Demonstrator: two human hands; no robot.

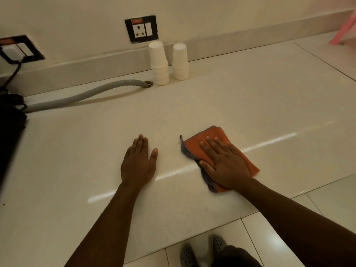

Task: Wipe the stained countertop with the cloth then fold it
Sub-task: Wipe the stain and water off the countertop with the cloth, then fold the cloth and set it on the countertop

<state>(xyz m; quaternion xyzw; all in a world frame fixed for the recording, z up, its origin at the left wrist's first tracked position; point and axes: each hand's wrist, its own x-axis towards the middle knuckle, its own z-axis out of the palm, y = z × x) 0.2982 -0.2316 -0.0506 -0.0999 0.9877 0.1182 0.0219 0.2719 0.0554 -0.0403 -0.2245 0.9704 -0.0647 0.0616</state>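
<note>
The person is in the wiping step. The right hand (224, 162) lies flat with fingers spread on top of the orange cloth (213, 140), pressing it down on the pale tabletop (192, 105); it grips nothing, only bears on the fabric. The cloth is already doubled over into a rough pad, with a grey-purple underside showing along its edge at 9 o'clock, and it sits near the front edge of the tabletop, at about 3 o'clock from the left hand (138, 160). That hand is empty, palm down and fingers loosely together with the thumb out, resting on the bare surface and apart from the cloth, seemingly as a brace.

No distinct stain shows in this view; only glossy streaks of reflected light cross the surface near both hands, so how much wiping is left cannot be told.

The next move probably calls for steady downward pressure while sliding the pad across the surface, keeping it from bunching under the palm. Toward 12 o'clock stand two stacks of white paper cups (159, 62) and a grey hose (86, 93), well apart from the cloth, so strokes have room. The folding step is not yet begun; it will need both hands on the cloth.
</note>
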